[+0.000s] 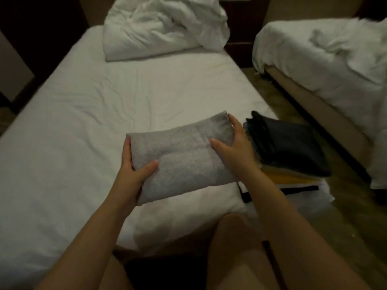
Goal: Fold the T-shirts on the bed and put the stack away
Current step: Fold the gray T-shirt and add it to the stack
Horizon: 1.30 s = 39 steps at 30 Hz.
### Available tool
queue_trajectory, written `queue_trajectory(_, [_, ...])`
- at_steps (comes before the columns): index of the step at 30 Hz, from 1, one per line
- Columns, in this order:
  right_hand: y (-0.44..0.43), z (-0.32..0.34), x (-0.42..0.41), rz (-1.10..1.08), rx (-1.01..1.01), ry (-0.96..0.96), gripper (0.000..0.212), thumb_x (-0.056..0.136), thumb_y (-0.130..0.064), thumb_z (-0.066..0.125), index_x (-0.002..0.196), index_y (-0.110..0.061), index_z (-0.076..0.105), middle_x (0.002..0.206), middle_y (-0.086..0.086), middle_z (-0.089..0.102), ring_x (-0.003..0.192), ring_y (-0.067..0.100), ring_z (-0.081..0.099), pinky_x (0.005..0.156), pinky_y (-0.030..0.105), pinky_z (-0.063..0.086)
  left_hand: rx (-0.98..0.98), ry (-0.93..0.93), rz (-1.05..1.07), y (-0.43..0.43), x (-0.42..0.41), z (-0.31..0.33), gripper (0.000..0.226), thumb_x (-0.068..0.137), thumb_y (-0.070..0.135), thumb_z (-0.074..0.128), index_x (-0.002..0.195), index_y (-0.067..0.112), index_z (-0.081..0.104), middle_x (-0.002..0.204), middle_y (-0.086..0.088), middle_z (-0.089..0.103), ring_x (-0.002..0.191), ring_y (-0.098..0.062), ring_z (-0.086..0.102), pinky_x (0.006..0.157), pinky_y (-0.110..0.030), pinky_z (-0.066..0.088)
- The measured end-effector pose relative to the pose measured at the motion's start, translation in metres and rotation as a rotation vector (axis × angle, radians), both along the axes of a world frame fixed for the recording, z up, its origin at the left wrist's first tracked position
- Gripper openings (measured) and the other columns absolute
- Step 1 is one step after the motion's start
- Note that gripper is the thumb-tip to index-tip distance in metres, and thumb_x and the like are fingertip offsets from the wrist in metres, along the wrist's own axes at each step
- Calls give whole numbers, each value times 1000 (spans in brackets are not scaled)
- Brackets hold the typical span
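The folded grey T-shirt [182, 158] sits in front of me at the near edge of the bed [83, 122], a tidy oblong whose long axis runs from near-left up to far-right. I cannot tell whether it is lifted clear of the sheet or resting on it.

My left hand [136, 164] grips the near-left end, thumb laid on top and fingers curled underneath. My right hand [232, 143] holds the far-right end the same way, thumb on the top face and fingers wrapped around the edge — so both hands are closed on the cloth.

What matters for the move is the stack [289, 147]. It lies just to the right of the shirt, on the bed's right corner, a dark folded piece on top with a yellow layer showing beneath. My right hand is just beside it, my left well apart, so I judge the shirt should travel rightward, right end leading — kept level so the fold holds.

Farther off, a rumpled white duvet [163, 28] is heaped at the head of the bed.
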State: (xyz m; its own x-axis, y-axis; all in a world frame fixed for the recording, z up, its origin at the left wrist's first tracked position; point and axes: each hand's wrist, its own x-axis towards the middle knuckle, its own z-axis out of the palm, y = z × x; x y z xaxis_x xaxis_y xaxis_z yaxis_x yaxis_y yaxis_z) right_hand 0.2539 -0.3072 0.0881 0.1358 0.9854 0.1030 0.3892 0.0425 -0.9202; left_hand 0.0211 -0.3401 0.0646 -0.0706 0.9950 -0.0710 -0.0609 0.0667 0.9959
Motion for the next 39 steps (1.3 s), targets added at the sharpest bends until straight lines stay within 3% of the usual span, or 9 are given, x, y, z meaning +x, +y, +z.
queue_trajectory(3, [-7, 43, 41, -62, 94, -47, 71, 85, -23, 67, 144, -31, 27, 141, -2, 43, 116, 7, 43, 90, 20, 35, 48, -113, -85, 4, 37, 35, 100, 72, 19, 73, 146, 44, 10, 139, 8, 42, 110, -11, 57, 71, -26, 57])
queue_trajectory(7, [-8, 83, 110, -194, 143, -89, 72, 83, -25, 69, 143, -30, 30, 140, -3, 44, 120, 12, 44, 92, 23, 35, 185, -96, -130, 20, 110, 76, 93, 80, 9, 66, 146, 41, 7, 135, 12, 40, 103, -4, 58, 72, -22, 56])
queue_trajectory(11, [-4, 91, 182, -261, 96, -54, 73, 83, -26, 70, 144, -28, 30, 143, 0, 41, 125, 17, 43, 100, 32, 38, 257, 51, -183, 38, 181, 98, 103, 73, 27, 77, 145, 45, 5, 152, 7, 22, 128, -18, 43, 100, -42, 45])
queue_trajectory(14, [0, 83, 222, -295, 41, -5, 74, 83, -24, 70, 144, -25, 30, 143, 0, 40, 116, 10, 42, 95, 29, 37, 286, 135, -207, 49, 227, 98, 93, 82, 24, 70, 146, 43, 5, 155, 9, 15, 136, -16, 30, 108, -33, 34])
queue_trajectory(19, [15, 33, 256, -299, -147, 70, 74, 83, -28, 69, 145, -26, 27, 144, 7, 39, 126, 26, 42, 100, 40, 39, 178, 371, -261, 71, 262, 69, 79, 87, 26, 63, 146, 41, 13, 148, -10, 29, 131, -28, 37, 93, -25, 33])
queue_trajectory(28, [36, -48, 241, -305, -213, 21, 77, 83, -36, 68, 146, -22, 25, 144, 5, 40, 129, 25, 41, 108, 39, 35, -110, 649, -221, 80, 258, 15, 68, 87, 40, 59, 145, 32, 25, 143, -15, 27, 129, -36, 36, 105, -43, 35])
queue_trajectory(32, [42, -51, 236, -322, -146, -165, 80, 87, -42, 61, 148, -23, 15, 147, 8, 36, 130, 28, 39, 103, 35, 34, 81, 1136, -120, 74, 263, 33, 70, 88, 46, 55, 146, 32, 19, 155, -11, 3, 139, -36, 15, 111, -48, 21])
queue_trajectory(35, [46, -46, 238, -311, -129, -191, 81, 87, -41, 60, 149, -25, 10, 147, 9, 36, 130, 30, 39, 104, 37, 34, 341, 1465, -205, 75, 291, 55, 59, 96, 33, 42, 147, 33, 14, 157, -10, -5, 144, -31, -1, 115, -49, 6])
queue_trajectory(39, [47, -53, 241, -342, -161, -182, 83, 86, -45, 59, 149, -26, 8, 147, 10, 38, 129, 32, 41, 106, 44, 36, 359, 1529, -386, 72, 322, 46, 53, 98, 46, 23, 148, 31, 12, 158, -7, 5, 145, -25, 1, 114, -51, -3])
